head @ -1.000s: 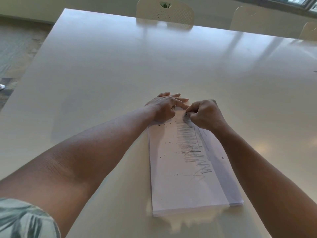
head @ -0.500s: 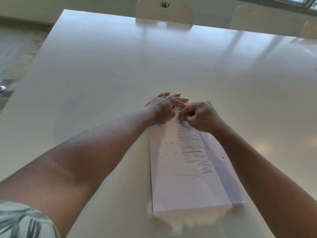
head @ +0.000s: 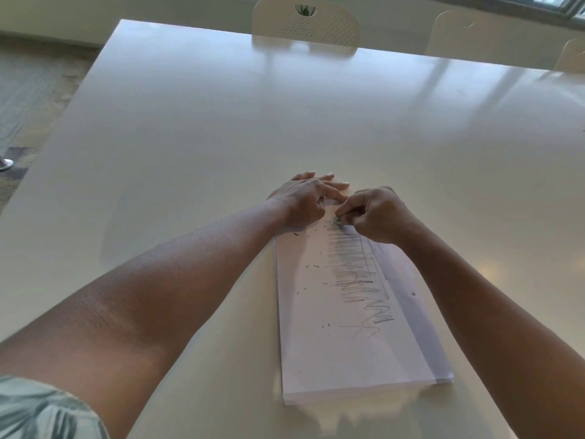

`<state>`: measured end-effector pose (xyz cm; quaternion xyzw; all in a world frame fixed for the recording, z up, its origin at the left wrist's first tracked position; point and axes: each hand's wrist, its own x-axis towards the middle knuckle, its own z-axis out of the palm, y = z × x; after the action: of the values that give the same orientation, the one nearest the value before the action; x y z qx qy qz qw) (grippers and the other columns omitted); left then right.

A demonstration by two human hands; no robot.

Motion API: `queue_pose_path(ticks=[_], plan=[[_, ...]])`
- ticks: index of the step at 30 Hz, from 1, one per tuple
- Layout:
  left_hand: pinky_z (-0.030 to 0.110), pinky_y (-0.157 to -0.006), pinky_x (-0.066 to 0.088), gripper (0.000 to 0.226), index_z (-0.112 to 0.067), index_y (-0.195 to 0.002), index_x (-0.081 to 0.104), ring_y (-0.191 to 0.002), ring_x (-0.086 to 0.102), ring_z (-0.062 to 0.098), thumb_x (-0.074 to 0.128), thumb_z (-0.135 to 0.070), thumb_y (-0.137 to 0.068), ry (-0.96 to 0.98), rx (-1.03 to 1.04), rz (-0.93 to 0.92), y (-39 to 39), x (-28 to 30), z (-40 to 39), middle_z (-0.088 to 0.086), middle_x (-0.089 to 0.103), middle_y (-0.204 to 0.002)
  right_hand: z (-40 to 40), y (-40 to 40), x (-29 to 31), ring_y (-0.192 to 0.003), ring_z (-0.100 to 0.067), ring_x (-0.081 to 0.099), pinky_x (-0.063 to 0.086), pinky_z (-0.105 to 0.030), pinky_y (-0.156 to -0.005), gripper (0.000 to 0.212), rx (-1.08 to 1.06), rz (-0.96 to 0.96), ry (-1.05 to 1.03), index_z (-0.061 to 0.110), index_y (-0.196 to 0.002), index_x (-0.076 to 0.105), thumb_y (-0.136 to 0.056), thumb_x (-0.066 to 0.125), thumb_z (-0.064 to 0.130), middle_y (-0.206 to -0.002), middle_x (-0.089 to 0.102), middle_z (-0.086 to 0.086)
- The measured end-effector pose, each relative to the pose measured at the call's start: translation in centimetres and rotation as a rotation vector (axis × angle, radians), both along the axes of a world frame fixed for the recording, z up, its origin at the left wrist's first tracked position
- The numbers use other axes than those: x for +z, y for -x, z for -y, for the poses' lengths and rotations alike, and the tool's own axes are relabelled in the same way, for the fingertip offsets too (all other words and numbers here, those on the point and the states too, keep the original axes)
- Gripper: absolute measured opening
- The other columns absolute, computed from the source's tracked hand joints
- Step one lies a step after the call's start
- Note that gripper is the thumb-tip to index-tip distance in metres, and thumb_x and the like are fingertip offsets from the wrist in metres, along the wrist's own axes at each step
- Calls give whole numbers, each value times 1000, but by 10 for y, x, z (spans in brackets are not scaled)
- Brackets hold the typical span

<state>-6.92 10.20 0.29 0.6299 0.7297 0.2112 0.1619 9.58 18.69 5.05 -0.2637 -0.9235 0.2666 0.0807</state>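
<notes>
Head view, one moment at a pale glossy surface (head: pixel 221 137). Item one: a stack of white paper (head: pixel 348 353), lying flat on the near right part of the surface, its long edges running away from the person, with a lower sheet showing as a strip along the right side. Item two: a band of grey pencil scribble (head: pixel 354 270) running down the top sheet, densest at the far end. Item three: short dark flecks (head: pixel 311 266) scattered on the sheet left of the scribble. Item four: left hand (head: pixel 304 201), grip loose, fingers laid out straight and pressing flat on the far left corner of the stack. Item five: right hand (head: pixel 380 213), grip closed, fingertips curled and pinching a small dark item (head: pixel 338 220) against the far end of the scribble; the item is too small to identify. The two hands sit just beside each other. Also present: pale perforated chairs (head: pixel 305 25) along the far edge, a patterned sleeve (head: pixel 41 410) at lower left, and carpeted floor (head: pixel 28 83) to the left.
</notes>
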Motion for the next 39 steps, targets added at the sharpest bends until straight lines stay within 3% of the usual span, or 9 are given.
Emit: queue_pose_path(ticks=[4,8,12,16,19,23,27,33,39], plan=[[34,-129,5,67,-47,-139,59,-154,16,-1,38,-5,-90,1,-3,-14,1,-1,-1,-26,36,-159,2,6,-3,-79,-12,64,56,-23,-77,22,-73,-62,-130,13,-90,80,-83,65,0,-86,70,4],[34,-129,6,67,-49,-138,59,-154,17,-1,37,-6,-91,-7,-6,-3,2,-2,0,-26,37,-159,4,2,-5,-77,-4,63,51,-9,-73,21,26,-53,-72,14,-90,80,-84,68,-1,-85,67,12],[33,-128,6,67,-53,-135,59,-153,17,-2,38,-6,-93,-18,9,3,1,-4,-2,-28,38,-158,-7,-4,-2,-78,-10,66,49,-4,-70,21,1,-20,-58,13,-90,80,-85,67,-2,-90,72,4],[33,-128,5,66,-49,-136,60,-154,16,-1,40,-5,-91,-7,0,-10,2,-4,-2,-27,36,-159,-8,-1,-8,-79,-15,64,53,-20,-73,20,-43,-78,-136,13,-90,79,-85,66,-1,-88,70,0],[34,-128,5,66,-48,-137,59,-154,16,0,42,-5,-91,-4,-9,-15,2,-3,-2,-26,36,-160,-8,-2,-9,-76,-12,62,49,-15,-68,18,-31,-89,-130,15,-90,78,-86,66,2,-90,69,2],[35,-128,6,67,-50,-136,59,-154,16,0,41,-6,-89,-16,-9,-16,3,-5,-3,-27,37,-159,-7,-3,-9,-80,-15,63,56,-27,-73,17,-12,-69,-142,14,-91,78,-86,66,2,-93,69,0],[36,-129,7,67,-51,-136,59,-155,16,1,41,-7,-89,-10,-10,-12,4,-7,-4,-27,36,-159,-6,-2,-8,-81,-16,62,53,-24,-75,16,1,-63,-148,12,-96,79,-87,69,4,-95,70,-2],[36,-128,9,50,-43,-134,65,-153,18,-2,37,-18,-100,-20,-9,-4,3,-6,-3,-26,38,-159,8,1,-13,-78,-15,66,57,-33,-74,20,207,-125,-179,13,-86,81,-81,70,-3,-90,73,2],[33,-128,7,64,-45,-138,60,-153,17,-3,36,-7,-92,-16,-8,-3,1,-3,-1,-27,38,-158,4,0,-18,-76,-17,61,55,-31,-72,19,65,-203,-216,8,-89,80,-81,67,-4,-94,71,-6]])
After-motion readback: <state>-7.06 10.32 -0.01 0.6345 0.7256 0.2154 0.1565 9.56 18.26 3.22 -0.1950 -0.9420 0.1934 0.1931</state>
